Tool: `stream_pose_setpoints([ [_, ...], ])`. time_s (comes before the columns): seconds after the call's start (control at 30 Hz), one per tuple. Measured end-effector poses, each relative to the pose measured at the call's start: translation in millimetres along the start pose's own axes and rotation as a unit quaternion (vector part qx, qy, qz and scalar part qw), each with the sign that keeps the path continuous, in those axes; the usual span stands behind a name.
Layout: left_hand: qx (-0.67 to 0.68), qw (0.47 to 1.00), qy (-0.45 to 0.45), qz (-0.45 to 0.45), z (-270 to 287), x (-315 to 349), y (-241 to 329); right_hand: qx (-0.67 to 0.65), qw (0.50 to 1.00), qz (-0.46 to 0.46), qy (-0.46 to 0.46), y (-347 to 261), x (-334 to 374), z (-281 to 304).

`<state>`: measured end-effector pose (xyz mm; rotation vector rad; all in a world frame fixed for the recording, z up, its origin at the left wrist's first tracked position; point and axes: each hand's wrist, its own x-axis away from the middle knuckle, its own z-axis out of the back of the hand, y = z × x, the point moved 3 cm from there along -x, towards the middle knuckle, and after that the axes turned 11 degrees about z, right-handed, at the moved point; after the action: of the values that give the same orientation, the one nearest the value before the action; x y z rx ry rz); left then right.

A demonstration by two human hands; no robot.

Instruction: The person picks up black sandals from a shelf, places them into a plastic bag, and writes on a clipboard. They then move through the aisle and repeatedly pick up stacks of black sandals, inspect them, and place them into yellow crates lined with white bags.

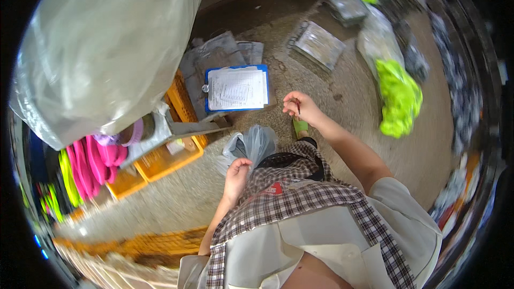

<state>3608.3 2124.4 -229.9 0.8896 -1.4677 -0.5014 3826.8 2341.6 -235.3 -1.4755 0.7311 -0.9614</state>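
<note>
My left hand [238, 172] is closed, its fingers curled together at the near edge of a translucent plastic bag [258, 142]. Something dark shows through the bag; what it is I cannot make out. Further forward and to the right, my right hand [301, 108] is closed on a slender dark red stick, pen-like [298, 106]. Beyond both hands lies a blue clipboard [266, 69] with white printed sheets [235, 89] on it. It rests on flat grey stacked pieces [217, 52] and touches neither hand.
A large plastic-wrapped bundle [107, 37] fills the upper left. Below it are yellow trays [170, 160] and bright pink pieces [88, 168]. To the right, a grey block-like packet [319, 44] and a bag with neon-yellow material [398, 96] lie on the floor.
</note>
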Motion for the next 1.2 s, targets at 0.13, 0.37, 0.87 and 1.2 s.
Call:
stream_pose_setpoints([
  [0.13,0.101,0.98,0.17,0.007,-66,8,-14,0.04,0.985,-0.038,-0.164,22,-52,36],
  [0.37,0.209,0.891,0.4,-0.05,-145,9,-41,0.11,0.947,-0.078,-0.291,73,-83,85],
  [0.87,0.506,0.74,0.442,-0.026,-250,-72,-164,0.433,0.819,0.287,-0.245,196,-247,-77],
  [1.2,0.574,0.67,0.469,0.033,-272,-163,-173,0.405,0.829,0.26,-0.284,228,-292,-122],
])
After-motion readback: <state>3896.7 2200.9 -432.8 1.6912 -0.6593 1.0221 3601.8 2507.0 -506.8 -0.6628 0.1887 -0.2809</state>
